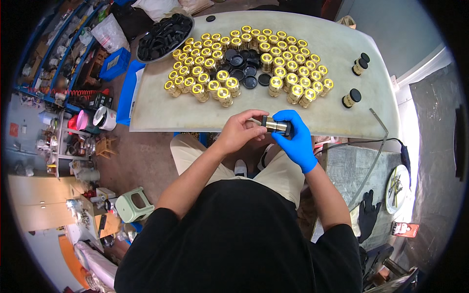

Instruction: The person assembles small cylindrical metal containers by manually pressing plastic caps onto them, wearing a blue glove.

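In front of the table's near edge I hold a brass cylindrical fitting (276, 125) lying sideways, with black caps at its ends. My bare left hand (243, 130) pinches the cap at its left end. My right hand (298, 139), in a blue glove, is closed round the other end. Many brass fittings (225, 95) stand upright on the table (185, 115), beyond my hands. Loose black caps (250, 81) lie in a heap among them. Off to the right, capped fittings (351, 98) stand apart from the group.
A metal bowl (142, 56) heaped with black caps sits at the table's far left corner. On the side table (337, 161) at right are a bent metal rod (376, 154), a dark glove (368, 215) and a white plate (392, 200). A green stool (128, 209) stands at left.
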A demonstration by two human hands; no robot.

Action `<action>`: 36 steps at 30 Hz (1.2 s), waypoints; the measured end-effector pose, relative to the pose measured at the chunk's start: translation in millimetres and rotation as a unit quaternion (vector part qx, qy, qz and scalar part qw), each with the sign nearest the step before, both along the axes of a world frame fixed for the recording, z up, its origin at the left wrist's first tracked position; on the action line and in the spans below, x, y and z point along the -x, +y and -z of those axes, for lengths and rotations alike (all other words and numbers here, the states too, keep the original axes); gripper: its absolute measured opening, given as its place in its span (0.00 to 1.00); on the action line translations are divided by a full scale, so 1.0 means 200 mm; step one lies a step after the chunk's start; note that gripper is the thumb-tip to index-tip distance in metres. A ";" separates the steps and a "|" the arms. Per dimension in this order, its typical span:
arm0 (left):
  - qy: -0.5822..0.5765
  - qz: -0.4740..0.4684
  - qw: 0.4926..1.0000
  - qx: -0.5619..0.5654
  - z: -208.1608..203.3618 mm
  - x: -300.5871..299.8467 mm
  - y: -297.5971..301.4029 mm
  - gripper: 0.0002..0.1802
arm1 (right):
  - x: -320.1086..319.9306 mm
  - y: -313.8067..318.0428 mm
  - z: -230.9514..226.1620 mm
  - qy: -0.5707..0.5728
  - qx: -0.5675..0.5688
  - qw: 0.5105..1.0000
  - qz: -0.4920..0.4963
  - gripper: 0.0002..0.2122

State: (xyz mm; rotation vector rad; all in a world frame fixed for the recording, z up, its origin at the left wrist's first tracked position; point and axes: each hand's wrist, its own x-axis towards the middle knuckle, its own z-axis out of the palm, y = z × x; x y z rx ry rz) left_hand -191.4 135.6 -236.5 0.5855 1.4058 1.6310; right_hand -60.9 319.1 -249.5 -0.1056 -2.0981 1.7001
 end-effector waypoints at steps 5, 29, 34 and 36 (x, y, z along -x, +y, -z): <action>0.288 -0.005 0.957 -0.027 -0.07 -0.05 -0.01 0.25 | -0.01 0.05 0.04 -0.132 0.229 0.964 -0.037 0.13; 0.201 -0.111 0.973 0.026 0.01 -0.15 -0.03 0.26 | 0.00 0.01 0.01 -0.054 0.069 0.995 -0.045 0.12; 0.427 -0.033 0.904 -0.011 -0.09 -0.11 -0.02 0.22 | -0.01 0.07 -0.01 -0.256 0.339 0.903 -0.067 0.13; 0.669 -0.037 0.739 -0.067 -0.09 -0.11 -0.02 0.20 | -0.02 0.09 -0.01 -0.263 0.315 0.908 -0.080 0.13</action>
